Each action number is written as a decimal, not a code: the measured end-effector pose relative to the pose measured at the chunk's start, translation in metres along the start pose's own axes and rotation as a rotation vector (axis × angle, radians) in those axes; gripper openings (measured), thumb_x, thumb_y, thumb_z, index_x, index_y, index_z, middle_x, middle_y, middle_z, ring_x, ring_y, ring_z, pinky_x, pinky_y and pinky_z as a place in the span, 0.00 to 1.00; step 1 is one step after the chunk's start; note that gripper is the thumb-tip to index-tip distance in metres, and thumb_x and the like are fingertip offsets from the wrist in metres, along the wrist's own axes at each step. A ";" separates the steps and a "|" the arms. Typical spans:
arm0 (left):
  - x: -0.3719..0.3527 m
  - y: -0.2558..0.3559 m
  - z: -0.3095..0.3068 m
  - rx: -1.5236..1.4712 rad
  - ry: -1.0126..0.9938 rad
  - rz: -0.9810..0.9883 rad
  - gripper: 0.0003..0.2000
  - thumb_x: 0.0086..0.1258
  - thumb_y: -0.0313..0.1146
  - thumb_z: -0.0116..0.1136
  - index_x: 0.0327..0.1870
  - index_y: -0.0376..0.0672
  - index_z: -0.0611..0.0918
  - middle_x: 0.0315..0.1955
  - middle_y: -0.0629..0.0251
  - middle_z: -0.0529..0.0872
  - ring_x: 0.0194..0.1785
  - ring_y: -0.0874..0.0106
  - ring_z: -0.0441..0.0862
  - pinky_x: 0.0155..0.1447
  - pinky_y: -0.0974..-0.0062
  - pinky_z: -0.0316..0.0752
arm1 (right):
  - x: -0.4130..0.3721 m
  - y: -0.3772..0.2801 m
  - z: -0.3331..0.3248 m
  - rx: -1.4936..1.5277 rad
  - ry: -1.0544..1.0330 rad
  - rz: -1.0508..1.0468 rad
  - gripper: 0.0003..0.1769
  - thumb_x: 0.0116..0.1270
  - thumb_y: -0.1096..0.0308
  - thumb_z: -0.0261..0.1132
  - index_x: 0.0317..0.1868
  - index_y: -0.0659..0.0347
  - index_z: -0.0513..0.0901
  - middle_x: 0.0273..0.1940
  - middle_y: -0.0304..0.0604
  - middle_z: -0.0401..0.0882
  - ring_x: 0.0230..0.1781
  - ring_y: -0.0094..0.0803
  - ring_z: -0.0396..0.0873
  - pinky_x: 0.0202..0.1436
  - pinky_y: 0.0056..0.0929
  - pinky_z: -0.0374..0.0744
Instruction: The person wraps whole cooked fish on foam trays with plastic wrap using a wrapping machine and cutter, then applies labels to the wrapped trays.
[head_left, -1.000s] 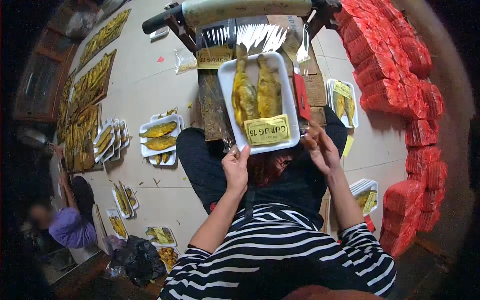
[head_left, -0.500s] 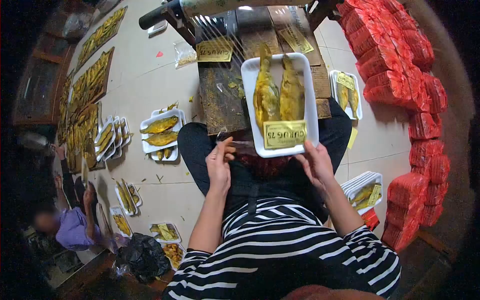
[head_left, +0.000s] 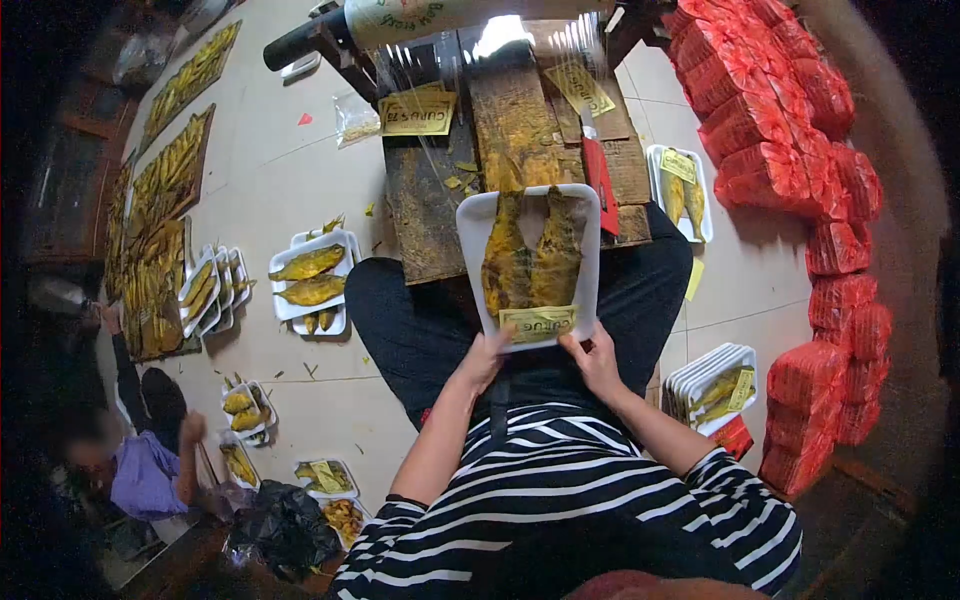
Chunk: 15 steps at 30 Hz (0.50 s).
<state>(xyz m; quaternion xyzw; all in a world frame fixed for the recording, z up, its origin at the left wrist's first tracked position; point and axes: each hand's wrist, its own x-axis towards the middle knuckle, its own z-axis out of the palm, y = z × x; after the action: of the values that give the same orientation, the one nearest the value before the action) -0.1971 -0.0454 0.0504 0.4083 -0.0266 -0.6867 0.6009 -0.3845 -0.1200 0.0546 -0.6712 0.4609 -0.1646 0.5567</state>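
A white foam tray (head_left: 472, 240) with two yellow-brown fish (head_left: 558, 245) is held over my lap, tilted up towards me. A yellow paper label (head_left: 540, 321) lies across its near end. My left hand (head_left: 484, 362) is closed at the tray's near left corner, its fingers slightly blurred. At the near right edge, my right hand (head_left: 592, 360) grips the rim with the thumb on top. Beyond the tray are a stained wooden board (head_left: 430, 215) and a red-handled knife (head_left: 598, 180). Clear film hangs from a roll (head_left: 430, 12) above, with a label (head_left: 418, 111) beneath it.
Stacked fish trays (head_left: 312, 270) stand on the tiled floor at left, more trays (head_left: 722, 385) at right. Red-wrapped packs (head_left: 770, 150) form a long row on the right. A person in purple (head_left: 150, 475) sits at lower left beside a black plastic bag (head_left: 285, 530).
The fish tray has come down and nearer to my body. My left hand has moved from the loose film to the tray's corner. The red-handled knife on the board is now uncovered.
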 end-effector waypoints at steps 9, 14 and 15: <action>0.000 0.048 0.042 1.023 0.479 0.856 0.40 0.42 0.39 0.74 0.58 0.35 0.65 0.49 0.53 0.74 0.53 0.60 0.72 0.54 0.67 0.68 | 0.116 -0.154 -0.057 -0.014 0.013 -0.327 0.26 0.58 0.74 0.58 0.59 0.69 0.65 0.44 0.42 0.73 0.42 0.24 0.72 0.46 0.21 0.70; -0.031 0.216 0.110 0.323 -0.214 0.738 0.34 0.58 0.60 0.50 0.56 0.37 0.69 0.49 0.60 0.75 0.53 0.70 0.72 0.58 0.69 0.65 | 0.094 -0.249 -0.077 -0.129 -0.011 -0.721 0.22 0.57 0.84 0.52 0.55 0.68 0.70 0.42 0.41 0.75 0.38 0.23 0.74 0.41 0.18 0.72; -0.043 0.236 0.127 0.394 -0.310 0.775 0.32 0.59 0.59 0.50 0.51 0.36 0.73 0.46 0.59 0.77 0.51 0.70 0.74 0.56 0.70 0.67 | 0.092 -0.247 -0.077 -0.070 -0.015 -0.761 0.24 0.53 0.84 0.52 0.53 0.65 0.73 0.41 0.41 0.76 0.35 0.23 0.73 0.39 0.19 0.71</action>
<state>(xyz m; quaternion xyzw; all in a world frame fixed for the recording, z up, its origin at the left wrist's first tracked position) -0.0853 -0.1314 0.2817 0.3673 -0.3967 -0.4461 0.7132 -0.2857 -0.2506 0.2749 -0.8141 0.1802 -0.3387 0.4359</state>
